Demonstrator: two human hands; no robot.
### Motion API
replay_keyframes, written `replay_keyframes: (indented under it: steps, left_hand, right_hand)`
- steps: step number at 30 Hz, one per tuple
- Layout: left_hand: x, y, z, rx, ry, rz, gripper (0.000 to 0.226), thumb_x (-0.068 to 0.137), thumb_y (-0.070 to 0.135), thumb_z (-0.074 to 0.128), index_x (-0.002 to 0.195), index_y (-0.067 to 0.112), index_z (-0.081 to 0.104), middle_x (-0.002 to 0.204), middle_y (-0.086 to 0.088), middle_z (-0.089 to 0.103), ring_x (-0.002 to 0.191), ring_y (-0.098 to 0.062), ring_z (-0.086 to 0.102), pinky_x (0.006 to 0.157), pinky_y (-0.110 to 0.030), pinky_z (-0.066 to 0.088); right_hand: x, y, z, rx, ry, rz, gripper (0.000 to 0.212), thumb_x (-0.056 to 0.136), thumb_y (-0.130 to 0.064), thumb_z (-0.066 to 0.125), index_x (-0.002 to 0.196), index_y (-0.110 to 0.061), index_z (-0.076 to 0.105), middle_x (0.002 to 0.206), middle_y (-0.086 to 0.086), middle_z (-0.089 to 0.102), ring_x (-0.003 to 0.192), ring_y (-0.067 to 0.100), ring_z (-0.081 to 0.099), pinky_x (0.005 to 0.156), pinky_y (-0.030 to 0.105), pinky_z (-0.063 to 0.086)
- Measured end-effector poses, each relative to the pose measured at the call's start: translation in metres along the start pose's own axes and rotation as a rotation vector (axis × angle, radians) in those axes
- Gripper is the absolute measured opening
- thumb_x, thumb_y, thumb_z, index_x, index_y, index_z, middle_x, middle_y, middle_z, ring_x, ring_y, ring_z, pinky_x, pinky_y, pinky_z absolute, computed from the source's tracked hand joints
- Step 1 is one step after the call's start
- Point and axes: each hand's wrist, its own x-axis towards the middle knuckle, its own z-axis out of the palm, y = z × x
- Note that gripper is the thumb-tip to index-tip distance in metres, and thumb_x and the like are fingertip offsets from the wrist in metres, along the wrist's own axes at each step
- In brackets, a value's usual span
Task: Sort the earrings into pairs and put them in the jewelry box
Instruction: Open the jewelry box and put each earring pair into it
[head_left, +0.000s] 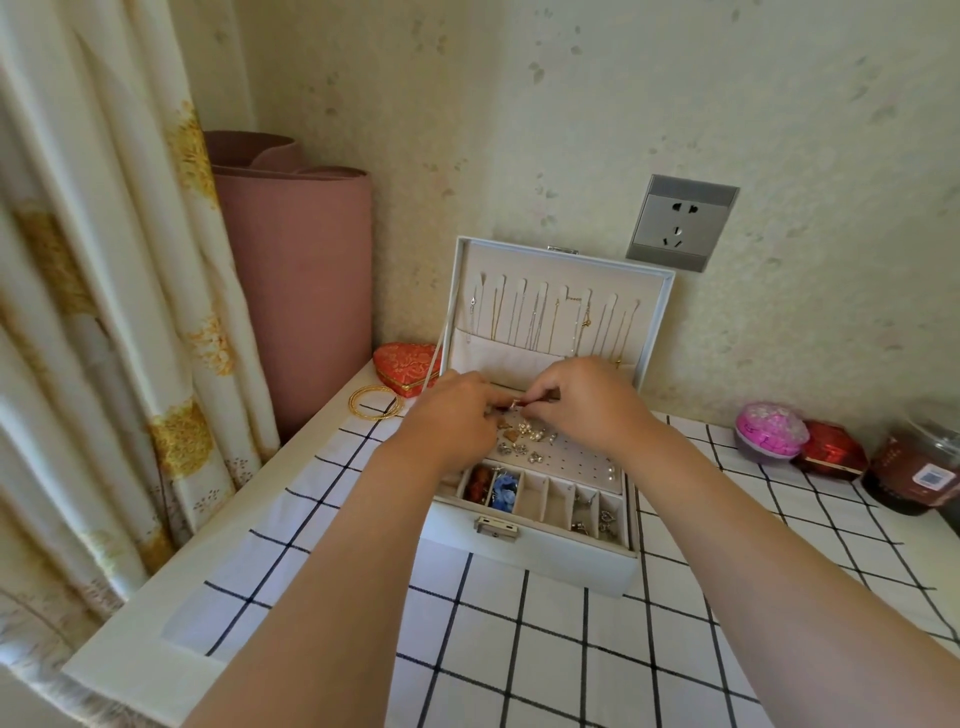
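- Pale wallpaper (623, 104) is dotted with faint leaf marks.
- A grey socket (681, 222) is set in it.
- A cream curtain (93, 291) is hung at left.
- The counter (291, 499) is covered by a checked cloth (571, 649).

Soft even daylight, faint shadows, wide-angle bending at edges, curtain (78, 312) slightly blurred

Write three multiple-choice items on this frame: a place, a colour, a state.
1. Where do the gold bangles lie relative to the jewelry box? A) inside B) left C) right
2. What colour is the flower piece in the front compartments? A) blue B) green C) yellow
3. What are the left hand and right hand doing? A) resting flat B) pinching a small earring between them C) hanging idle
Key: 1 B, beside the red heart box; 2 A, blue petals show; 3 B, fingers meet on it over the box.
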Motion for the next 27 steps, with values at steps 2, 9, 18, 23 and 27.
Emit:
replay_keyframes:
  steps: [2,9,18,23,27]
  left_hand:
    - [0.0003,-0.0001,0.0003,-0.011,0.007,-0.012,0.041,0.097,0.016,0.052,0.132,0.036,0.060,0.128,0.004,0.056,0.122,-0.017,0.040,0.097,-0.033,0.037]
    - [0.0000,-0.0007,0.0007,-0.054,0.006,-0.033,0.043,0.096,0.016,0.052,0.131,0.038,0.059,0.126,0.007,0.056,0.121,-0.014,0.040,0.092,-0.025,0.033]
    - [-0.0010,0.0043,-0.0028,-0.036,-0.016,-0.033,0.052,0.092,0.007,0.049,0.132,0.038,0.059,0.125,0.004,0.056,0.123,-0.019,0.040,0.102,-0.035,0.040]
    - [0.0008,0.0003,0.0003,-0.069,-0.005,-0.035,0.052,0.090,0.006,0.050,0.131,0.036,0.061,0.125,0.006,0.057,0.123,-0.016,0.043,0.095,-0.029,0.040]
    - [0.0019,-0.0012,0.0023,-0.061,0.000,-0.035,0.049,0.091,0.008,0.053,0.131,0.036,0.061,0.125,0.007,0.057,0.123,-0.015,0.042,0.096,-0.028,0.037]
  right_hand:
    - [-0.0010,-0.0002,0.0014,0.015,0.046,0.004,0.005,0.083,-0.024,0.080,0.088,-0.025,0.081,0.080,-0.014,0.071,0.076,0.004,0.065,0.074,0.022,0.050]
    - [0.0032,0.0011,-0.0053,-0.059,-0.071,-0.058,0.014,0.088,-0.024,0.075,0.101,-0.025,0.080,0.093,-0.011,0.075,0.083,0.004,0.064,0.083,0.025,0.050]
    - [0.0023,-0.0006,-0.0032,-0.078,-0.019,-0.088,0.013,0.089,-0.019,0.074,0.099,-0.024,0.080,0.093,-0.009,0.076,0.079,0.004,0.063,0.083,0.027,0.053]
    - [0.0040,-0.0015,-0.0051,-0.087,-0.053,-0.103,0.013,0.088,-0.020,0.075,0.098,-0.026,0.080,0.091,-0.011,0.075,0.082,0.007,0.066,0.083,0.032,0.055]
    - [0.0042,-0.0028,-0.0069,-0.109,-0.071,-0.116,0.015,0.088,-0.019,0.074,0.099,-0.026,0.080,0.090,-0.010,0.075,0.082,0.009,0.067,0.083,0.035,0.056]
